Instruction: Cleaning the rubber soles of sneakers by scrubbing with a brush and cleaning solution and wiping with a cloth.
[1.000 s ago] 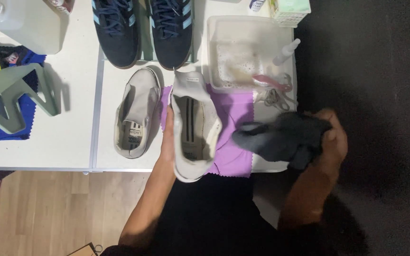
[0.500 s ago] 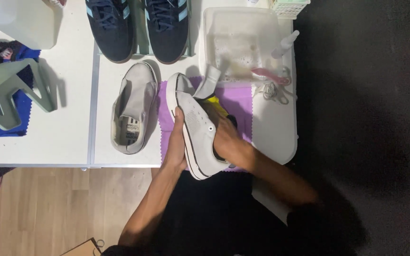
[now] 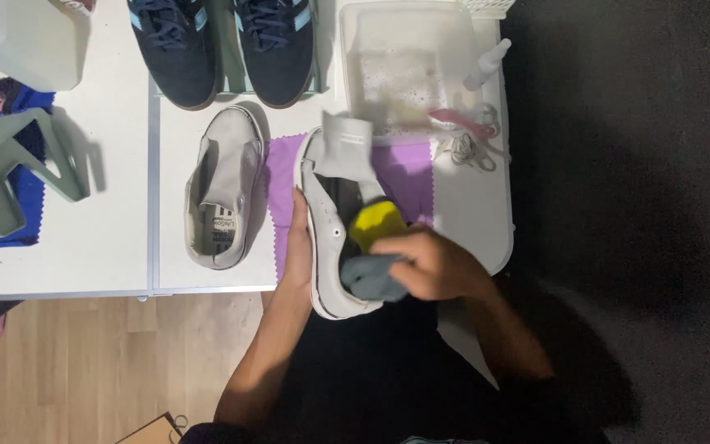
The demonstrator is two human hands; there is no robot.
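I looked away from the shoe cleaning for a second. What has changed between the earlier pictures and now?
The right hand brought the grey cloth from beside the pale shoe onto its heel end. The shoe was tipped onto its side midway and now shows its opening with a yellow insert. The left hand kept its grip on the shoe's side. The second pale shoe, dark sneakers and purple cloth stayed put.

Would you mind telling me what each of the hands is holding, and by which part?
The left hand grips the grey shoe along its outer side. The right hand holds a bunched dark grey cloth at the shoe's opening.
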